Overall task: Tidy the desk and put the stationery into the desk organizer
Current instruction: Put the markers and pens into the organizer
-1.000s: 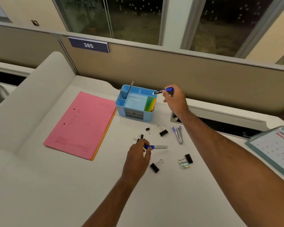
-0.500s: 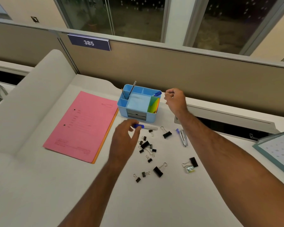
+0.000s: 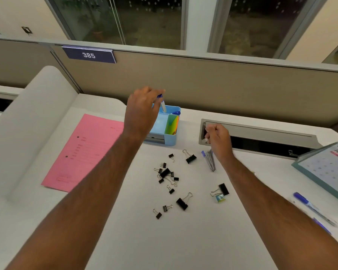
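A light blue desk organizer (image 3: 170,136) stands at the back of the white desk, with colored paper in its right slot and a blue-capped pen (image 3: 176,113) lying in a back compartment. My left hand (image 3: 142,112) hovers over the organizer, holding a blue-capped pen (image 3: 162,103) nearly upright, tip down, above a back compartment. My right hand (image 3: 219,141) is to the right of the organizer, fingers curled with nothing in them, just above a small bundle of pens (image 3: 210,160). Several black binder clips (image 3: 167,175) are scattered in front.
A pink folder (image 3: 82,152) lies at the left. A grey cable tray (image 3: 261,136) runs behind my right hand. A desk calendar (image 3: 328,170) stands at the right, with a blue pen (image 3: 312,208) in front of it. A partition wall closes the desk's back.
My left hand lifted the pen from the desk up over the organizer. My right hand let its pen go into the organizer and dropped down right toward the pen bundle.
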`<state>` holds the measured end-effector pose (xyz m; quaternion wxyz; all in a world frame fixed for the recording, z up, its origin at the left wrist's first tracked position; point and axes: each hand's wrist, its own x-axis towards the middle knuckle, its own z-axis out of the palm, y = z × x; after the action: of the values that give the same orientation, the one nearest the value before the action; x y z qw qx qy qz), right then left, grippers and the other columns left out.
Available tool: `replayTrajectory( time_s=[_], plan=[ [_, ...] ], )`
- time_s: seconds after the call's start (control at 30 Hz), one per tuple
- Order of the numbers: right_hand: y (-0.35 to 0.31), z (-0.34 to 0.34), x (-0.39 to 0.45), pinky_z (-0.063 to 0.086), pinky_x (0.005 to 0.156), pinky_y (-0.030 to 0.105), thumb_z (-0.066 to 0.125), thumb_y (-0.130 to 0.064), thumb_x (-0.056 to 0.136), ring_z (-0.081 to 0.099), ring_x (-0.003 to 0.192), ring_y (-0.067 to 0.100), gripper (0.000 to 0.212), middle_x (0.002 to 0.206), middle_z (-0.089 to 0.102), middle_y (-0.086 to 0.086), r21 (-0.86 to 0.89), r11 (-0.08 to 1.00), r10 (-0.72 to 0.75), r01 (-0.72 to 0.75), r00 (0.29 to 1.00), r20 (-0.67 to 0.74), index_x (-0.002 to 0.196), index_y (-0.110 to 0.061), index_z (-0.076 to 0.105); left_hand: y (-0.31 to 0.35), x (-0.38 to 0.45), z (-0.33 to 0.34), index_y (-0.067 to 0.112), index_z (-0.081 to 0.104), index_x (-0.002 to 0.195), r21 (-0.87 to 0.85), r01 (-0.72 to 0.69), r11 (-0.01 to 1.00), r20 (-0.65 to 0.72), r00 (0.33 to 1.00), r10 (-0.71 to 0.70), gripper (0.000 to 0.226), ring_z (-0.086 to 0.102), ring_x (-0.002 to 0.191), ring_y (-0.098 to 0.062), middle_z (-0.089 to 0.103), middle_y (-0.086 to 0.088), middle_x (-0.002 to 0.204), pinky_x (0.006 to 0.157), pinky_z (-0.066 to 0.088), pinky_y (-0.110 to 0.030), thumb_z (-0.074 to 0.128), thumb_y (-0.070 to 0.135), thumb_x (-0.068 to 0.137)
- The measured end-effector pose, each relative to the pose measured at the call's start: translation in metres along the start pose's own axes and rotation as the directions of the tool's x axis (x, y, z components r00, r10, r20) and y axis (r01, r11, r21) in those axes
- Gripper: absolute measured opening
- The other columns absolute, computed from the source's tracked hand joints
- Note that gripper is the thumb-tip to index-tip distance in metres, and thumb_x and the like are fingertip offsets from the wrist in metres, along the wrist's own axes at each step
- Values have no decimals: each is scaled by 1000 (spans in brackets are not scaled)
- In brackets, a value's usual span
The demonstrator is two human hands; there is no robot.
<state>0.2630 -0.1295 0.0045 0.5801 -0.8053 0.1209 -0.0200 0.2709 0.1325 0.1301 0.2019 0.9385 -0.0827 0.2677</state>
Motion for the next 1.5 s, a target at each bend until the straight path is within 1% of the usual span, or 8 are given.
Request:
replayTrajectory(
  time_s=[0.13,0.23,0.4,0.7,0.83,1.13,1.33,1.5],
  plan=[
    [19,-22,-24,48,58,21,44,-28,109,55,62,9,30,76,64,7,57,998,25,-26,1000,15,97,-11,66,5,24,21,15,74,121,39,-98,994,95,991,94,28,63,91,-24,71,-7,106,84,54,-41,54,19,101],
    [35,-35,-36,47,62,24,43,-34,109,56,62,9,36,75,64,6,62,997,53,-53,999,6,96,-9,66,5,31,38,15,75,118,59,-129,990,165,979,118,32,64,85,-25,70,-6,103,78,56,-45,49,23,101],
    [59,-52,-50,49,65,29,42,-40,109,57,68,15,40,79,66,8,54,992,111,-110,994,-22,96,-12,67,7,31,55,11,76,116,78,-205,976,221,958,184,23,66,82,-25,72,-10,100,76,57,-42,62,15,99],
    [79,-67,-68,49,66,33,42,-36,109,57,68,15,38,75,64,4,71,990,122,-119,991,-47,92,-14,68,8,4,80,10,63,134,70,-80,994,334,941,52,33,60,113,-33,67,-15,128,97,48,-45,58,14,103],
    [82,-76,-77,49,67,31,43,-34,109,56,67,14,36,75,64,4,37,992,120,-118,992,-50,92,-14,67,19,-20,85,9,65,128,-10,-9,1000,301,954,11,29,59,110,-35,67,-15,123,95,47,-46,61,15,100],
    [107,-149,-109,52,73,28,52,-32,104,62,82,12,13,95,64,-7,-382,922,18,-59,994,-108,101,-23,61,64,-111,101,18,64,129,-194,8,981,379,923,68,32,54,121,-26,65,-5,127,103,46,-41,66,21,98],
    [140,-225,-154,50,77,25,56,-28,101,60,99,12,17,113,58,-6,-574,796,59,-190,969,-240,116,-20,59,82,-165,112,15,66,125,-192,34,981,432,900,54,35,57,111,-30,66,-6,120,97,46,-41,72,14,91],
    [171,-280,-196,54,82,41,66,-16,88,55,107,27,26,114,58,4,-694,681,-5,-232,947,-321,114,-18,66,90,-199,112,12,66,126,-152,60,987,496,868,24,40,55,116,-36,66,-11,122,99,48,-49,76,11,87]
  ],
)
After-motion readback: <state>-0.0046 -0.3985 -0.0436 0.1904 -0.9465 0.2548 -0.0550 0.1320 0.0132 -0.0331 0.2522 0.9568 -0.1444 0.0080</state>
